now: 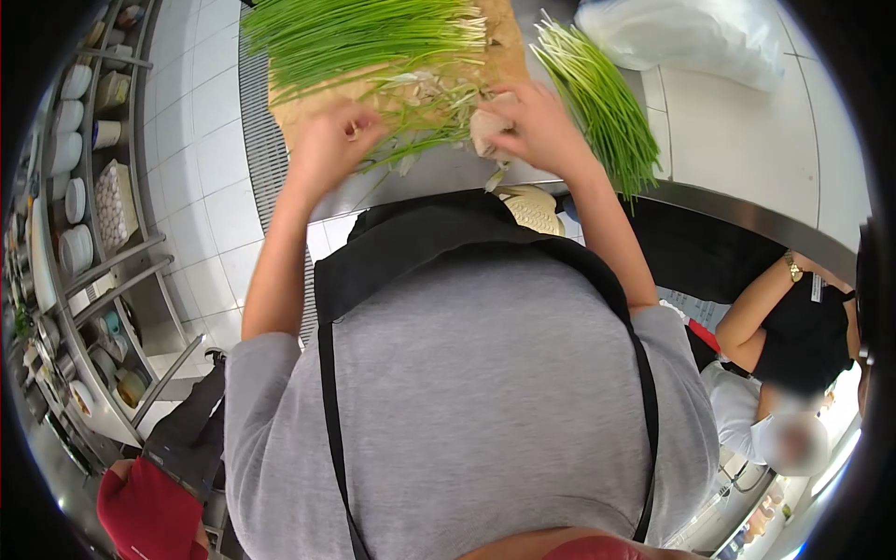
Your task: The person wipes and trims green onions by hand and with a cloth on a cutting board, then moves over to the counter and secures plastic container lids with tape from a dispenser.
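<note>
My left hand (pixel 336 135) is closed in a blurred pinch at the near edge of a brown board (pixel 509 47); what lies between its fingers is too small to tell. To the right, my right hand (pixel 541 131) has its fingers curled against a pale, crumpled lump (pixel 487 129) that I cannot identify. Between the hands lie loose green stems and pale scraps (pixel 420 107). A thick layer of long green stalks (pixel 364 37) with whitish ends covers the board's far part. Another green bunch (pixel 602 103) rests right of my right hand.
A translucent plastic bag (pixel 691 37) sits at the upper right. Shelves (pixel 93 187) with bowls and containers stand on the left. A person in red (pixel 154 509) is at the lower left, and other people (pixel 803 327) are at the right, beyond the metal counter edge (pixel 775 210).
</note>
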`<state>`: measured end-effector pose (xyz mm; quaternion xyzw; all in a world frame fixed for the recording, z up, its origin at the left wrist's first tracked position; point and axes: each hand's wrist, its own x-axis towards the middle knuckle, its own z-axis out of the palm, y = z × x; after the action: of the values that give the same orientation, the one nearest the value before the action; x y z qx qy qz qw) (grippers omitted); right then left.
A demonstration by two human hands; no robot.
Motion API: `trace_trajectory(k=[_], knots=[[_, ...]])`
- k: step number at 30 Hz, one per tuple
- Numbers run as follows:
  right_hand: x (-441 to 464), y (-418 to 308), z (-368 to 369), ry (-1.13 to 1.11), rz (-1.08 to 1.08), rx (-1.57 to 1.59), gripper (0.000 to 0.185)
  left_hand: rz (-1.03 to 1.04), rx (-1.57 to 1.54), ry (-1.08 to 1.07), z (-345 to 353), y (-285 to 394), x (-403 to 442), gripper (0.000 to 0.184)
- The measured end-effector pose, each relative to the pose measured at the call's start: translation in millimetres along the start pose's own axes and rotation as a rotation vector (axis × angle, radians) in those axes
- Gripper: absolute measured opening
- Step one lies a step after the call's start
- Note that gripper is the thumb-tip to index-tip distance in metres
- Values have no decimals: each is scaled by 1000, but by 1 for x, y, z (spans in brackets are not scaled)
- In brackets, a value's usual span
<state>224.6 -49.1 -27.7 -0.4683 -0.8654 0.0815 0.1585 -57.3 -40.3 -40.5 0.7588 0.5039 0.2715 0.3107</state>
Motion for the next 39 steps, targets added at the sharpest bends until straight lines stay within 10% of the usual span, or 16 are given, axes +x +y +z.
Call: trace_trajectory(k=[14, 20, 26, 39], knots=[[-13, 22, -33, 502, 478, 692, 28, 908, 316, -288, 113, 21, -1, 14], [-19, 7, 7, 144, 86, -133, 26, 767, 370, -167, 67, 2, -12, 20], [37, 4, 49, 76, -126, -32, 21, 387, 253, 270, 31, -12, 1, 10], [65, 6, 20, 215, 78, 345, 17, 135, 102, 114, 19, -2, 34, 15]])
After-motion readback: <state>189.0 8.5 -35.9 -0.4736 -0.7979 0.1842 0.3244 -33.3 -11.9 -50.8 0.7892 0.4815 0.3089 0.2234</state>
